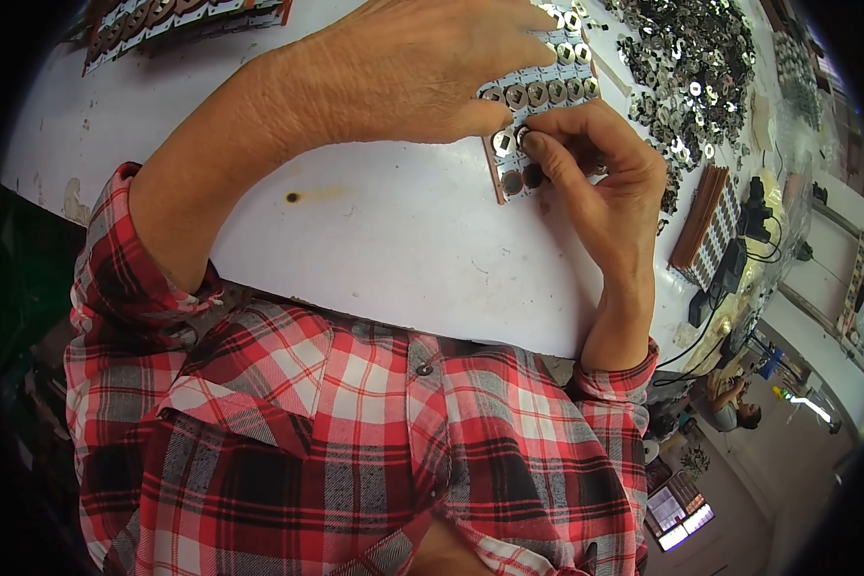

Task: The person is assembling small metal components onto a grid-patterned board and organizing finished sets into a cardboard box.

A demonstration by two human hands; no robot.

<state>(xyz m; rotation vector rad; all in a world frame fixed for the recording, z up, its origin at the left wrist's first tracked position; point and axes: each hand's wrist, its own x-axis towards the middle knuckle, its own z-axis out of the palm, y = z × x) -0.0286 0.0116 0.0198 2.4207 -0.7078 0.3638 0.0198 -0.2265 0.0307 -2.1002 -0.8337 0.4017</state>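
A panel of small circuit boards (520, 114) lies on the white table, with round metal pieces in rows across it. My left hand (422, 72) stretches over its far left part, fingers spread and thumb extended along the panel's left edge. My right hand (600, 163) pinches a small round metal piece (522, 135) between thumb and forefinger, low over the panel beside another bright piece (502, 143). In the nearest row, dark round spots (512, 181) show without bright metal. Part of the panel is hidden under both hands.
Loose small metal pieces (691, 58) are heaped at the far right. Stacked panels (706, 226) stand at the right edge beside black adapters and cables (730, 264). More filled panels (182, 19) lie at the far left. Another person (730, 403) is in the background at right.
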